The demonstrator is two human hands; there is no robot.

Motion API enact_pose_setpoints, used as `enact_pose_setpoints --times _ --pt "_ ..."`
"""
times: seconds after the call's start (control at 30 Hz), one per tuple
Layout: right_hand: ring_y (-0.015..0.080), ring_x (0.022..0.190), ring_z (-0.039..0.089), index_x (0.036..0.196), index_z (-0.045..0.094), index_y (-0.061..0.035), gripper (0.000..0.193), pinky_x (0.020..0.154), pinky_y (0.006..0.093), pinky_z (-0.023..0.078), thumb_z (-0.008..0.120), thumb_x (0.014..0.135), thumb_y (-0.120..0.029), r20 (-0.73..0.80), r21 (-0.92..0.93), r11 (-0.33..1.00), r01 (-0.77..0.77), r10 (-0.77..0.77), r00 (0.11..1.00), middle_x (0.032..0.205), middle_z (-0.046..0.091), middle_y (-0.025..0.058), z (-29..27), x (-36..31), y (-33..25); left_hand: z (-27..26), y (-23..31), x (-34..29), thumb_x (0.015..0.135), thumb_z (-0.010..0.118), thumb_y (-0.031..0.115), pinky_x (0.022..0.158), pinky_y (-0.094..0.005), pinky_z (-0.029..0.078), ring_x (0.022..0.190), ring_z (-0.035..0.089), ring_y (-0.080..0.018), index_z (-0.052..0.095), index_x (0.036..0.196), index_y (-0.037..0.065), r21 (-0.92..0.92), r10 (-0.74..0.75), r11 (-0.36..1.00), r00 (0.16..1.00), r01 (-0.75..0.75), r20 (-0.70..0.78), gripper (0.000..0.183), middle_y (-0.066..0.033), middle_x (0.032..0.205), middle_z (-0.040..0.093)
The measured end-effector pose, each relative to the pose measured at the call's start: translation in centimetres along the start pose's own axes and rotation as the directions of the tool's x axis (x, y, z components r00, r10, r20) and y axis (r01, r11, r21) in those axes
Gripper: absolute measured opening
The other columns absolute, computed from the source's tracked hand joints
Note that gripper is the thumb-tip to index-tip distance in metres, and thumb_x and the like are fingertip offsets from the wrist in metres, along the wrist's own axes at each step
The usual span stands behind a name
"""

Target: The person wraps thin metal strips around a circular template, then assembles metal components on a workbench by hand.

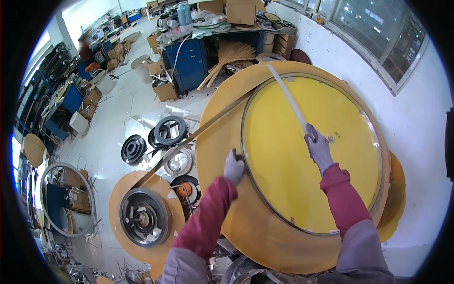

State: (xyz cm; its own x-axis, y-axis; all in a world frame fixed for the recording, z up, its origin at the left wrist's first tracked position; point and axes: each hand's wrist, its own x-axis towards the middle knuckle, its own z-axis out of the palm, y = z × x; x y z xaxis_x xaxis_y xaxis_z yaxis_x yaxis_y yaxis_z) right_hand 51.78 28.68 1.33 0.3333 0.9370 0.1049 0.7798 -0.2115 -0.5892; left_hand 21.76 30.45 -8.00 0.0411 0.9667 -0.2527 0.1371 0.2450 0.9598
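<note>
A large yellow disc [288, 180] with a metal band [243, 128] around its edge lies on a broad tan round board [215, 142]. My right hand [319, 147], in a grey glove, is closed on the near end of a flat silvery metal strip [288, 97], which reaches over the disc to its far edge. At the disc's left edge, my gloved left hand [233, 169] is curled shut beside the band; what its fingers hold is hidden. A darker flat strip [203, 127] runs from the disc's far left edge down to a dark reel [144, 217].
The reel sits on a smaller tan round board [118, 199]. Black rings [170, 130] lie on the floor beyond it. A blue cabinet [189, 64], a straw broom [231, 54] and boxes stand farther back. A white wall [345, 57] borders the right. A person [86, 49] is far off left.
</note>
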Motion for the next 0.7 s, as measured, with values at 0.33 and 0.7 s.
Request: enact_pose_setpoints --times 0.33,0.7 --pt "0.0340 0.084 0.066 0.135 0.046 -0.0086 0.049 0.079 0.0432 0.051 0.053 0.091 -0.030 0.206 -0.216 0.962 0.165 -0.120 0.971 0.095 0.067 0.0202 2.4 0.9 -1.5 5.6 -4.7 -22.5 0.083 0.048 -0.003 0.089 -0.0360 0.047 0.101 0.058 -0.0277 0.029 0.141 -0.001 -0.267 -0.179 0.937 0.965 0.226 0.191 0.061 -0.0161 0.111 0.057" --pt "0.0038 0.054 0.034 0.139 0.046 -0.0092 0.054 0.048 0.0204 0.029 0.057 0.087 -0.005 -0.216 0.480 0.876 -0.036 0.158 0.964 0.065 0.042 -0.0045 -10.7 -14.6 0.7 -3.7 -1.1 4.7 0.075 0.045 -0.003 0.090 -0.0396 0.047 0.106 0.058 -0.0349 0.048 0.127 -0.001 0.320 0.179 0.932 0.984 -0.168 -0.003 0.051 -0.0216 0.115 0.058"
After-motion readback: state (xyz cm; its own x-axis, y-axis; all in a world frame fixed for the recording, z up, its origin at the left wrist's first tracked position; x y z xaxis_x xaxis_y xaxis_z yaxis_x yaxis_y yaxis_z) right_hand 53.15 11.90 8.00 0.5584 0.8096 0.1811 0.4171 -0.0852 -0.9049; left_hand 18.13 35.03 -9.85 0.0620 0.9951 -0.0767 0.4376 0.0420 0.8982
